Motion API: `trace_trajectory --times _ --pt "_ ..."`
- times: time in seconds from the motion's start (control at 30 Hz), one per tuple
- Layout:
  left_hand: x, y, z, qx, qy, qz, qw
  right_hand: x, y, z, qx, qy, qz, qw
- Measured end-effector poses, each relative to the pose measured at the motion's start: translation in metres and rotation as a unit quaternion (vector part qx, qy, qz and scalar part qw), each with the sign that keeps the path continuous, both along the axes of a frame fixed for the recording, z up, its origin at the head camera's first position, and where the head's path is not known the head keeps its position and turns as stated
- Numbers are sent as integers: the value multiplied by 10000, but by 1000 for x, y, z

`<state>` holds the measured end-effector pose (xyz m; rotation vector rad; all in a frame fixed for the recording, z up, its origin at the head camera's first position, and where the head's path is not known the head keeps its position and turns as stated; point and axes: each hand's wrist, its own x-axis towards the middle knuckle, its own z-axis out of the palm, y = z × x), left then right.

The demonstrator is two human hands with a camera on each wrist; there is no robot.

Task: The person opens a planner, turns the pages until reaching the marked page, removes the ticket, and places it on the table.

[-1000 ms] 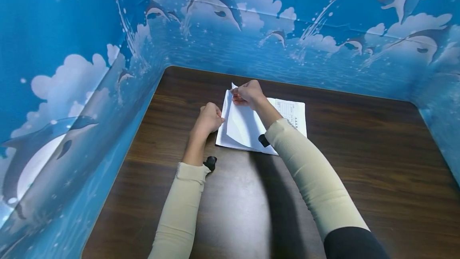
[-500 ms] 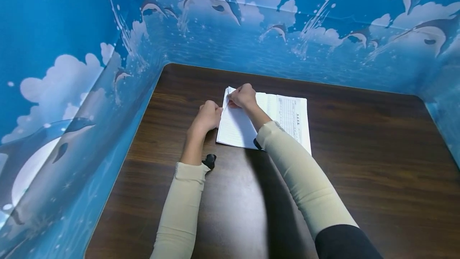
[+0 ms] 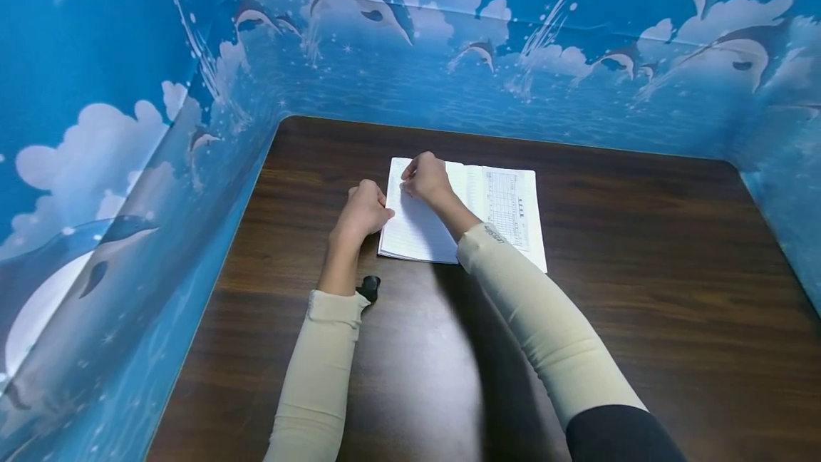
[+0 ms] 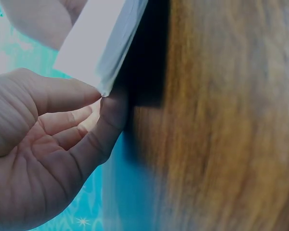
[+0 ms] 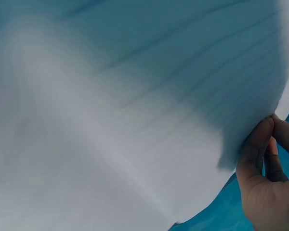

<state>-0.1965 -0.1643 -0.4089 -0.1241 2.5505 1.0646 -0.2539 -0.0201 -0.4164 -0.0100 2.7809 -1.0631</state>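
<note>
An open notebook [image 3: 507, 205] with lined white pages lies on the table, its right page printed with a table. My left hand [image 3: 364, 211] is at the notebook's left edge; in the left wrist view its thumb and index finger pinch the booklet's edge [image 4: 101, 57]. Over the upper left page is my right hand [image 3: 425, 178], fingers bent. In the right wrist view, thumb and index fingertips of that hand [image 5: 269, 173] meet at the margin of the shaded lined page [image 5: 183, 96]. What lies between those tips is hard to make out.
The dark wood-grain table [image 3: 641, 269] spreads around the notebook. Blue cloth printed with dolphins [image 3: 410, 91] walls the back and sides. A small black device [image 3: 368, 289] is strapped at the left wrist.
The raised page has come down flat on the left side, showing lined paper. My right hand has moved slightly inward from the left edge; my left hand stays near that edge.
</note>
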Motion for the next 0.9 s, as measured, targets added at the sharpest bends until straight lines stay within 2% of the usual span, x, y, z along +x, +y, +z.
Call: trace_trajectory --times 0.2,0.5,0.8,0.9 --pt "0 -1 0 -9 -33 97 9999 3 18 1 222 68 -75 9997" --pt "2 -1 -1 15 -51 112 9999 6 51 8 745 -158 -61 9971" --pt "0 -4 -3 50 -27 11 10000 9 104 16 1226 -32 -180 9923" --pt "0 -3 -3 86 -14 -25 10000 12 127 20 1526 -64 -336 9877"
